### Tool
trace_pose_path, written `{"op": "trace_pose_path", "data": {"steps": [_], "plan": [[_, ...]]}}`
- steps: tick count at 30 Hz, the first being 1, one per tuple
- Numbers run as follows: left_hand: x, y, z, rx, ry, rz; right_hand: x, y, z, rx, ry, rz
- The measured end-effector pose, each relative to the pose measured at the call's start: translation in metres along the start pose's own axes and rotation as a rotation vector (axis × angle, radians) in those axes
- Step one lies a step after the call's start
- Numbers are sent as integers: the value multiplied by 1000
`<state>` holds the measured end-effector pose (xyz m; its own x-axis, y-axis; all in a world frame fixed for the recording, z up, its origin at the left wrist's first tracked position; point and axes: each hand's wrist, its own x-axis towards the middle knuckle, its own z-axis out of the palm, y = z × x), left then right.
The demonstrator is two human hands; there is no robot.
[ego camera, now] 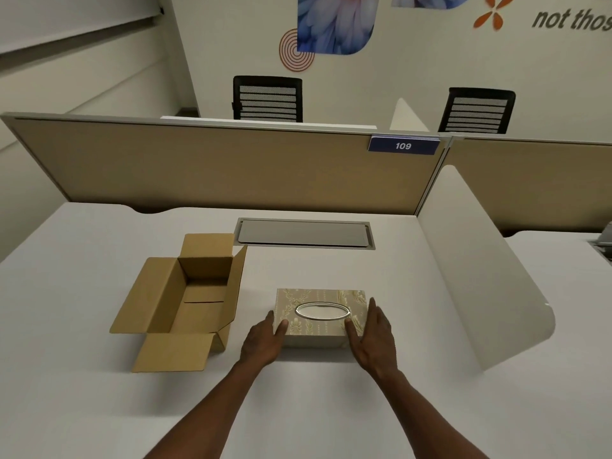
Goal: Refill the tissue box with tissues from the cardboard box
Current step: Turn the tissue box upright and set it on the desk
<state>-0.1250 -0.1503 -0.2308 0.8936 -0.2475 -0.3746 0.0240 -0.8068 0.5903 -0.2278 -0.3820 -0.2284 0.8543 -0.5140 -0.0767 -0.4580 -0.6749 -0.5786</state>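
Both forearms are coming in from the near edge of the white desk (397, 266). We're bracketing the tissue box (320, 314) with flat, open palms. Left hand (263, 342) is pressing the box's near-left corner, thumb lying on the lid. Right hand (374, 336) is running along the right side, thumb also on top near the oval slot (323, 310). Neither hand is curling into a real grip; we're holding the box between the palms, and it's sitting flat on the desk.

Handling guess: fabric-patterned hard shell, stiff and light, so it should be taking a side squeeze fine. The covering may be a bit slick under flat palms. We're judging the short ends or the lid's lower edge as the best hold. Whether the lid lifts or hinges, we can't tell.

Cardboard box (185, 299) is sitting just left of the tissue box, slightly farther, all flaps folded out. What we're seeing of its inside looks bare; no tissues visible, though the near inner wall is hidden. No tissue is poking from the slot either.

Farther back, a cable tray cover (303, 233) is lying flush in the desk, then the tan partition (215, 167).
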Motion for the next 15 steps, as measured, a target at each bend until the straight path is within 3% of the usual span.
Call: {"op": "trace_pose_path", "data": {"steps": [5,11,15], "plan": [[-2,9,-2,82,23,38,9,-15,-11,-158,-16,-106],[-7,14,1,34,-28,-3,5,-12,-9,-54,-169,137],[-10,14,0,35,-56,15,-2,0,-9,11,-184,149]]}}
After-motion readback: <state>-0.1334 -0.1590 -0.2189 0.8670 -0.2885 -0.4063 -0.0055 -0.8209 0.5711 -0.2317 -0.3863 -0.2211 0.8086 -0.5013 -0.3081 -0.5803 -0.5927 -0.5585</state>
